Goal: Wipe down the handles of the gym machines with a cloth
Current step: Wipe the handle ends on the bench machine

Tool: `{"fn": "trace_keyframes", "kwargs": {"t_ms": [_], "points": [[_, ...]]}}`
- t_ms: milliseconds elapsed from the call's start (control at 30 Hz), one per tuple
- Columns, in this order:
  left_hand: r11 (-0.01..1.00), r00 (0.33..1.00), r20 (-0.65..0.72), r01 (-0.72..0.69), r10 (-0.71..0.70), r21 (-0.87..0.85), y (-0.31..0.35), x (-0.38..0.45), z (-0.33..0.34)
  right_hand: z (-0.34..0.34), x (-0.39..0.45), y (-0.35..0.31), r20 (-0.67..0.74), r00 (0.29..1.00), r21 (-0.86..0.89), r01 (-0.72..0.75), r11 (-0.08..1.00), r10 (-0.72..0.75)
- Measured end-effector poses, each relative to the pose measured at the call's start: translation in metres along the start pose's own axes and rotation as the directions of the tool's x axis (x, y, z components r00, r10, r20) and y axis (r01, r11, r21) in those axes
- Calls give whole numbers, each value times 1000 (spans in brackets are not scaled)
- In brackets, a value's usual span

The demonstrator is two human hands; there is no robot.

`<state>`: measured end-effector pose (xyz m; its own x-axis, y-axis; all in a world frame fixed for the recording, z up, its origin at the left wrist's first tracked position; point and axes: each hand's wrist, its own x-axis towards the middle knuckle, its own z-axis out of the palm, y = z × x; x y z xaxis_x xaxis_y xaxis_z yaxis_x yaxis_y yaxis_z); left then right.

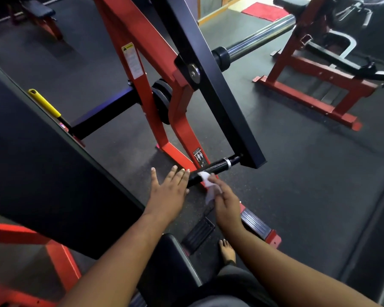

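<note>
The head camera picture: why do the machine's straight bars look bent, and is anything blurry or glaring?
Head view: a wide-angle lens bows the black bar; glare streaks the chrome bar; the cloth in the right hand looks washed out, slightly soft.

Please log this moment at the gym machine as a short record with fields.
setting: red-framed gym machine on dark rubber floor
handle: black grip, horizontal
cloth: white cloth pressed on the grip
right hand: right hand holds the cloth
left hand: left hand open, fingers straight, near the grip's end
nearby: yellow lever
</note>
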<state>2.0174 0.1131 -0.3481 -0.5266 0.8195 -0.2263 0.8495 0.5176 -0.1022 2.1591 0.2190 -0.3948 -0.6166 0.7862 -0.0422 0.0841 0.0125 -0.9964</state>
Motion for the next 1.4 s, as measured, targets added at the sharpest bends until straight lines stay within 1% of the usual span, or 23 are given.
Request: {"fn": "trace_keyframes", "kwargs": {"t_ms": [33,100,167,233,267,333,400,467,600,633,667,733,767,800,833,900,933,967,1067,1167,1233,1300,1400], "points": [[1000,1000,3,-20,20,20,0,0,-1,-5,4,4,-124,979,115,-150,982,164],[998,998,8,-62,61,26,2,3,-3,-12,24,16,-279,840,349,-362,864,465],[997,996,18,-83,83,4,7,8,-2,-9,46,17,-237,741,549,-431,716,628],[996,997,15,-80,81,-27,12,12,2,6,63,3,-145,712,702,-416,579,687],[996,997,5,-78,78,-41,13,12,4,16,69,-5,-121,702,732,-414,541,702],[995,996,-25,-86,85,-50,13,12,9,32,73,-13,-99,679,764,-417,493,728],[994,994,-50,-101,99,-48,11,11,12,41,70,-14,-86,685,775,-410,481,723],[993,993,-54,-110,107,-46,9,12,12,45,58,-10,-77,692,703,-472,531,718],[993,992,-69,-113,109,-46,8,14,16,31,23,-2,102,793,610,-526,592,600],[993,992,-68,-108,105,-41,8,13,16,21,19,-5,104,813,599,-511,617,573],[994,993,-63,-103,100,-37,8,13,16,12,20,-5,43,827,593,-474,652,561],[995,994,-54,-93,91,-35,10,11,14,-4,38,0,-214,831,515,-350,782,513],[995,995,-52,-90,88,-37,11,10,12,-10,50,1,-324,839,402,-295,867,437],[995,995,-51,-88,86,-41,12,10,11,-13,59,1,-364,869,251,-254,934,335],[995,995,-47,-86,84,-44,12,10,11,-11,65,2,-330,916,54,-223,973,229],[995,996,-41,-84,82,-47,12,10,11,-1,65,11,-98,995,-364,-67,929,34],[995,996,-36,-84,82,-47,12,10,11,2,61,20,32,999,-493,51,869,-40],[996,996,-30,-81,80,-49,12,10,11,4,55,25,123,988,-551,142,822,-88],[995,998,-3,-66,66,-68,12,11,8,-5,42,33,233,960,-510,258,821,-157],[993,997,45,-62,67,-99,12,11,6,-25,35,17,372,897,-416,392,821,-240],[994,995,74,-62,69,-87,11,12,5,-35,48,7,359,882,-421,444,791,-305],[995,993,97,-52,61,-85,12,12,3,-38,77,2,302,902,-534,427,730,-308],[996,994,102,-42,50,-79,14,11,2,-27,106,5,322,935,-735,344,585,-145]]}}
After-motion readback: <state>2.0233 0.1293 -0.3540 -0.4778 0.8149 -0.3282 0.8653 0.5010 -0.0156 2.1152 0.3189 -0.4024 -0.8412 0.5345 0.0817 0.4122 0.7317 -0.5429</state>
